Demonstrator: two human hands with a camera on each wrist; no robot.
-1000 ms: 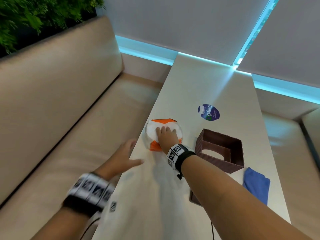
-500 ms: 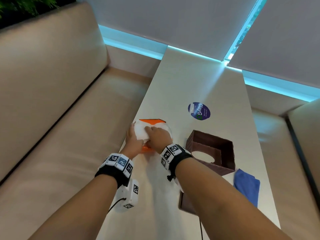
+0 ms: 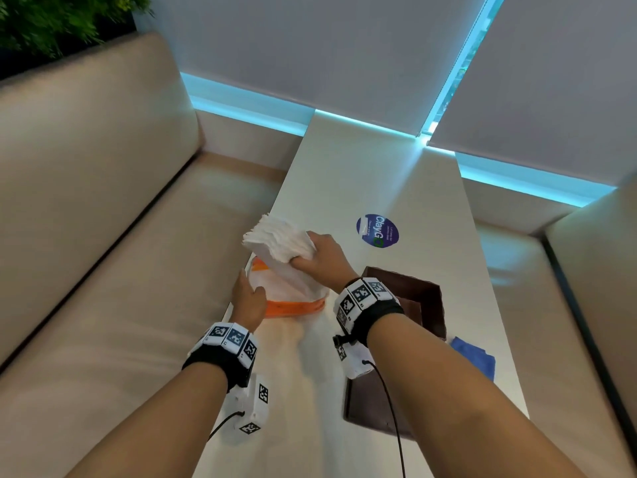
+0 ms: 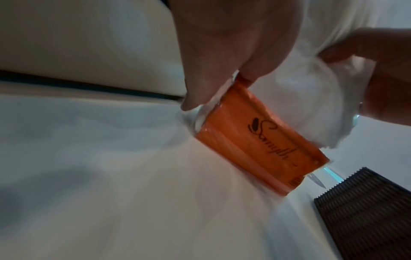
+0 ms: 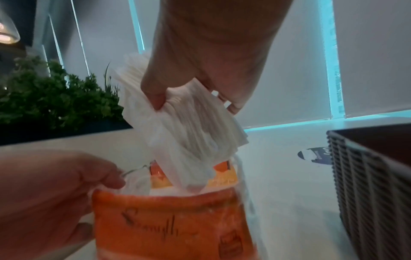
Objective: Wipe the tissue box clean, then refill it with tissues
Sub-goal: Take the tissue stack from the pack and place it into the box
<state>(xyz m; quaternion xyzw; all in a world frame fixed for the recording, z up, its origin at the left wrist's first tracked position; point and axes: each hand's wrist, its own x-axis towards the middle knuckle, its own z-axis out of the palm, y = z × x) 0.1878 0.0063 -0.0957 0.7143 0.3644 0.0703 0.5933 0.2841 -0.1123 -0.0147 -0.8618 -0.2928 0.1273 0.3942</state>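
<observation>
My right hand grips a thick stack of white tissues and holds it half out of an orange and clear plastic tissue pack. My left hand pinches the pack's near left edge and keeps it on the white table. The brown ribbed tissue box stands open just right of the pack, partly behind my right wrist. Its brown base panel lies flat nearer to me.
A folded blue cloth lies at the table's right edge beside the box. A round blue sticker is on the table farther back. Beige sofa seats flank the table on both sides, and green plants stand behind the left backrest.
My left hand came in and took the pack's edge. My right hand, which was pressing on the pack, has lifted a stack of tissues up out of it.
</observation>
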